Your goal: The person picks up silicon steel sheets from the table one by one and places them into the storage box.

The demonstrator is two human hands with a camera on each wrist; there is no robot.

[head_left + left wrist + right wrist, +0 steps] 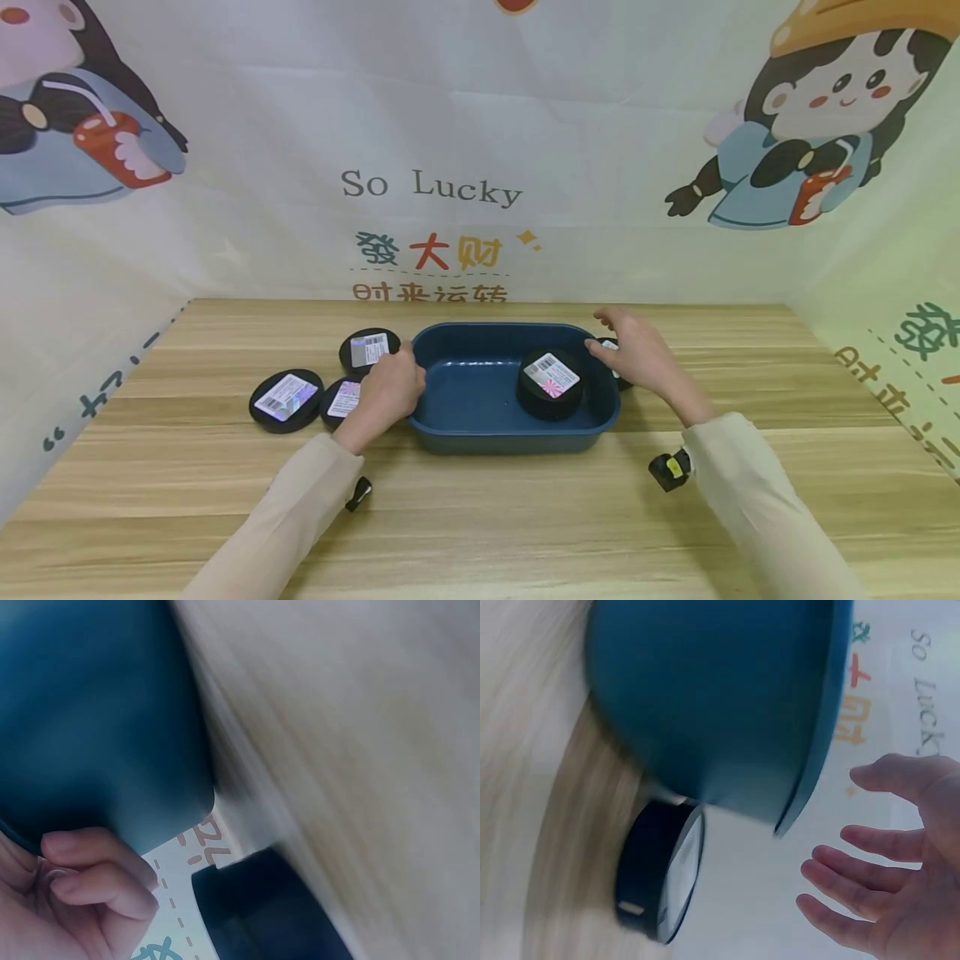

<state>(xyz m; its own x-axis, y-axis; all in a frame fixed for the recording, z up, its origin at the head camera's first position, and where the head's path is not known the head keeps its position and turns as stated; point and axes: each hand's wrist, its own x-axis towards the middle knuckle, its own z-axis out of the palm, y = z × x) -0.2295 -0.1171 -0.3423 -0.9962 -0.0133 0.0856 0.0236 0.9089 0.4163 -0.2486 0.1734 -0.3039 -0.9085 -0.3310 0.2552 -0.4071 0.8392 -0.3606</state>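
A blue rectangular basin [465,408] with rounded corners sits on the table, a round black tin [550,408] with a white label inside its right half. My left hand [388,385] grips the rim at the basin's left end, fingers curled in the left wrist view. Past the right end, my right hand [637,354] hovers with fingers spread and nothing held. Below it another labelled black tin [649,870] stands beside the basin wall, partly hidden by the hand in the head view.
Three more black tins lie left of the basin: one at the back [367,350], one far left [287,402], and one [341,402] partly behind my left hand. A printed cloth [450,125] hangs behind the wooden table [525,525] and along its sides.
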